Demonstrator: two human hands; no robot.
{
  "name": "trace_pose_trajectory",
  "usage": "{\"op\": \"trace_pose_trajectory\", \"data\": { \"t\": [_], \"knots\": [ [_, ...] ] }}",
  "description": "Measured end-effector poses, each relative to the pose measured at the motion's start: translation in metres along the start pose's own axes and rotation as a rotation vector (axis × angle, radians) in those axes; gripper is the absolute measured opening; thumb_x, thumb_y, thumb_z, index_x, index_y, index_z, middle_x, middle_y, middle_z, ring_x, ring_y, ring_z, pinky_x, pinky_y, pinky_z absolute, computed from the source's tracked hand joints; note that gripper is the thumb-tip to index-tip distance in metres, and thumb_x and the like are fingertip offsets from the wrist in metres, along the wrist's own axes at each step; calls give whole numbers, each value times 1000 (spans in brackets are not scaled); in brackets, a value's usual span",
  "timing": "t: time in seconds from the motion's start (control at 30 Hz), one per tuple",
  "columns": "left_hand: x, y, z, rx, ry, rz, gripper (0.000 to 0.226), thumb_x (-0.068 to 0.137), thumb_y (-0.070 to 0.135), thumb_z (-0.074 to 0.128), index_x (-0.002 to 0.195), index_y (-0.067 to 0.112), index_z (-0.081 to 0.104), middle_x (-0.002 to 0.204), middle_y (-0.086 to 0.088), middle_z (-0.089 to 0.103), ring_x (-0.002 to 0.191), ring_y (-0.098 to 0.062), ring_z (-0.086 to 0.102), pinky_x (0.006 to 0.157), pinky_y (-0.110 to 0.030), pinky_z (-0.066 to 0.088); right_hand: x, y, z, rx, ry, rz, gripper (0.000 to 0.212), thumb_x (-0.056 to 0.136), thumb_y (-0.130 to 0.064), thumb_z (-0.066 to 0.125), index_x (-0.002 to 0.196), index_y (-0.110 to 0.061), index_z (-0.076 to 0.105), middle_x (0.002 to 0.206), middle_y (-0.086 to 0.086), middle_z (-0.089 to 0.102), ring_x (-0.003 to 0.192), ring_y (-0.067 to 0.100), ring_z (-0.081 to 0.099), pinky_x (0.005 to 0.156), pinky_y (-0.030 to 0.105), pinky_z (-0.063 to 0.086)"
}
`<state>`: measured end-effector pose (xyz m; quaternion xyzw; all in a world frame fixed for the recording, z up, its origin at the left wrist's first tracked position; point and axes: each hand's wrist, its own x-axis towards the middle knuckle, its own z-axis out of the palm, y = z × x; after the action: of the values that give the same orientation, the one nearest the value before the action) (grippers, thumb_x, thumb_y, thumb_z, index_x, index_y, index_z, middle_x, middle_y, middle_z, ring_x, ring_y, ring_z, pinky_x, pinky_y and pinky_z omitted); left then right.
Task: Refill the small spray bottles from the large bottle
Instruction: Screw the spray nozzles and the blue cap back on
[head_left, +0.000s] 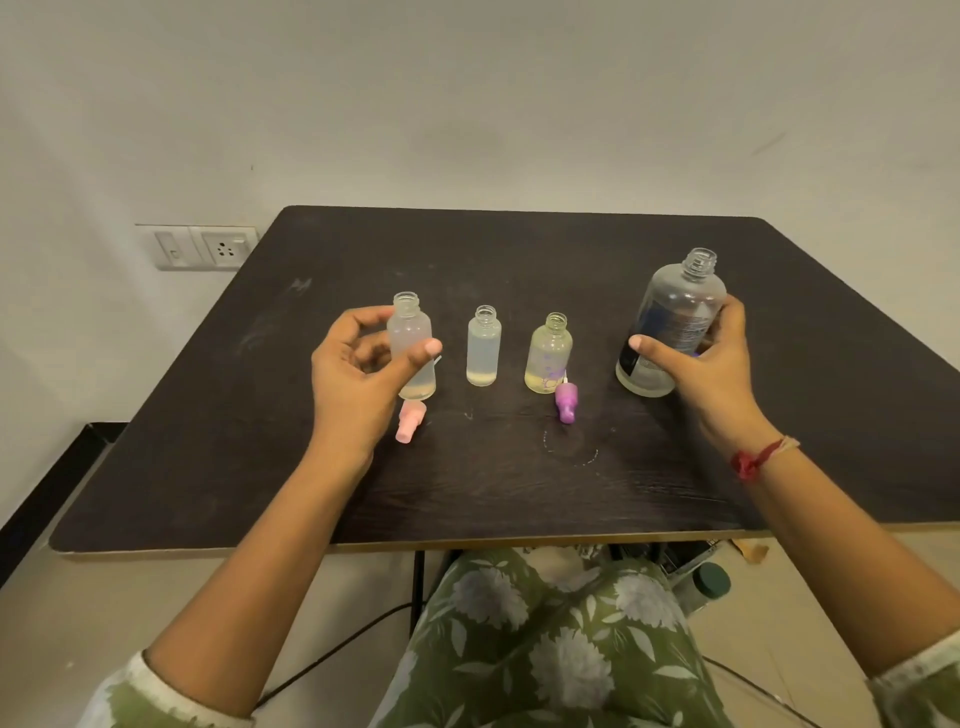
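My left hand (363, 364) pinches the leftmost small bottle (410, 345) between thumb and fingers, its neck open and upright. My right hand (706, 364) is wrapped round the uncapped large bottle (670, 322), near-upright, at 3 o'clock from it across the counter (519, 493). The middle bottle (484, 345) and the yellowish bottle (549, 353) stand between them. I judge the pour must travel toward 9 o'clock.

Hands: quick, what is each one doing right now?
Left hand: grips the leftmost small bottle.
Right hand: holds the large bottle.
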<state>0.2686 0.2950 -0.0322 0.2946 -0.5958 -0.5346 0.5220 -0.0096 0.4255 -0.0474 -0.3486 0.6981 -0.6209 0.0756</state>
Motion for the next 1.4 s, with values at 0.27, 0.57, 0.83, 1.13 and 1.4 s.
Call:
{"op": "trace_pose_trajectory", "data": {
  "t": [0.27, 0.57, 0.83, 1.13, 1.4],
  "knots": [
    [9, -7, -17, 64, 56, -19, 37, 73, 12, 80, 100, 26, 59, 103, 1, 71, 92, -9, 70, 78, -27, 57, -4, 1, -2, 29, -16, -20, 94, 60, -31, 88, 136, -26, 33, 133, -1, 51, 117, 11, 55, 99, 41, 48],
    [8, -11, -30, 69, 104, -39, 37, 74, 12, 80, 101, 25, 58, 100, 5, 70, 91, -5, 70, 73, -18, 54, -57, -30, 0, -109, 269, -282, 58, 78, -32, 76, 126, -28, 44, 124, 0, 44, 113, 20, 51, 95, 35, 46],
    [-2, -19, -33, 98, 97, -32, 37, 74, 13, 80, 100, 28, 57, 102, 6, 69, 92, -5, 69, 73, -17, 54, -89, -35, 35, -246, -83, -304, 14, 80, -26, 72, 92, -23, 65, 91, -6, 57, 86, 0, 54, 74, 8, 42],
    [10, -10, -39, 145, 120, -9, 38, 73, 13, 81, 102, 22, 58, 101, 7, 65, 91, 1, 67, 78, -16, 53, -97, -35, 42, -184, -92, -238, 15, 81, -16, 72, 90, -27, 66, 92, -5, 60, 88, 1, 56, 75, 9, 44],
    [36, 13, -63, 140, 242, 67, 38, 76, 10, 79, 105, 14, 56, 98, 5, 63, 81, 10, 64, 75, -13, 51, -95, -33, 46, -189, -88, -213, 18, 82, -17, 71, 88, -32, 64, 94, -1, 62, 90, 2, 55, 75, 7, 42]
  ]
}}
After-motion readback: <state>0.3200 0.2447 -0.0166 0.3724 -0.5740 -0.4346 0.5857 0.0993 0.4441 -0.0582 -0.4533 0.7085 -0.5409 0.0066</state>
